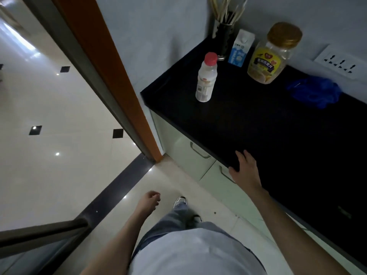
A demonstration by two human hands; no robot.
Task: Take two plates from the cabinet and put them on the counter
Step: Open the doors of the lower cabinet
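— While the black counter (258, 126) is being looked down on from above, what is being seen on it?

— A white bottle (205, 80) with a red cap is being shown upright near the left end. Behind it, along the wall (158, 36), a holder of utensils (224, 36), a small blue-and-white carton (241, 49) and a clear jar (272, 54) with a gold lid are being shown side by side. A crumpled blue thing (315, 91), perhaps gloves, is being seen further right, below a white socket (341, 63).

— How are the hands being held?

— The right hand (243, 165) is being laid flat on the counter's front edge, fingers straight and spread, with nothing being gripped. The left hand (152, 200) is being hung low over the floor (59, 155), fingers loosely curled, with nothing being held.

— And where are the plates?

— That cannot be told. The pale cabinet doors (190, 155) under the counter are being shown closed, with a metal handle (199, 150) on the nearest one.

— What is being seen of the room?

— Glossy cream tiles with small black squares are being lit by reflections. An orange door frame (111, 76) is being seen at the counter's left end, and a dark strip is being run across the floor at the threshold.
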